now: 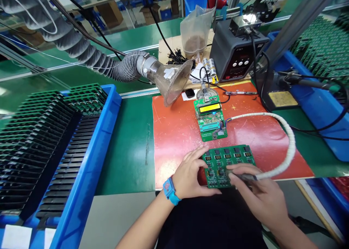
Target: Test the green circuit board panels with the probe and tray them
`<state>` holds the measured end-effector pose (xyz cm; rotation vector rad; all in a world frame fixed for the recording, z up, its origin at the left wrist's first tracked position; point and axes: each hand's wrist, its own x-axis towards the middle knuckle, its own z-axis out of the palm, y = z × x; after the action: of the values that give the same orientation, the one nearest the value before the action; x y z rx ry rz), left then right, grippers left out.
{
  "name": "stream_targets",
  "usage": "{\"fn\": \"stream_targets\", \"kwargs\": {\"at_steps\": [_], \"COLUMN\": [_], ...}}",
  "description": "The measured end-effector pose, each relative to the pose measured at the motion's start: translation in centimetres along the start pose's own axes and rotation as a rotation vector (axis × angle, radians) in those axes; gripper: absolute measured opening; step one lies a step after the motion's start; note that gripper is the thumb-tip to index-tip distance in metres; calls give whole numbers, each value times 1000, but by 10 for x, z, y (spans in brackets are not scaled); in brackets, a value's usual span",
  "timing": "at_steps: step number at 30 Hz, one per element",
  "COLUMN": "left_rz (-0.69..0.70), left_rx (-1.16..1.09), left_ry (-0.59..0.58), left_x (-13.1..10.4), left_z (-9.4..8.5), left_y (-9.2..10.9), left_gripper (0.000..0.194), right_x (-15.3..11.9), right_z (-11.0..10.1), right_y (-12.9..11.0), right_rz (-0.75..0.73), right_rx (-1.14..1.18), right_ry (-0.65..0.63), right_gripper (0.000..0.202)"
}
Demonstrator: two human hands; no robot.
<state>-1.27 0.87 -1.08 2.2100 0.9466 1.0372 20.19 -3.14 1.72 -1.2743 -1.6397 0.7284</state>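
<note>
A green circuit board (214, 169) with a row of small digit displays lies at the front edge of the red mat (174, 132). My left hand (189, 174), with a blue watch at the wrist, is spread around the board's left side, fingers apart. My right hand (257, 194) grips a dark probe (245, 176) over the board's lower middle; its tip is hidden by the fingers. A white wrapped cable (290, 143) loops from the probe to a green programmer board (205, 135) with a lit yellow screen, lying behind the circuit board.
A blue rack (109, 114) of green boards stands at the left, and a blue bin (308, 96) of boards at the right. A fume funnel (174, 80) hangs over the mat's back left. Behind are a soldering station (222, 49), a plastic bag (195, 31) and a pen (240, 93).
</note>
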Motion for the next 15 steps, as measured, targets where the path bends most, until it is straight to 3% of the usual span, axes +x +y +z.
{"fn": "stream_targets", "kwargs": {"at_steps": [15], "left_rz": [3], "left_rx": [22], "left_ry": [-3], "left_x": [1], "left_z": [0], "left_y": [0], "left_gripper": [73], "right_x": [4], "right_z": [1], "right_y": [-1], "right_rz": [-21], "right_rx": [-22], "right_ry": [12], "right_gripper": [9]}}
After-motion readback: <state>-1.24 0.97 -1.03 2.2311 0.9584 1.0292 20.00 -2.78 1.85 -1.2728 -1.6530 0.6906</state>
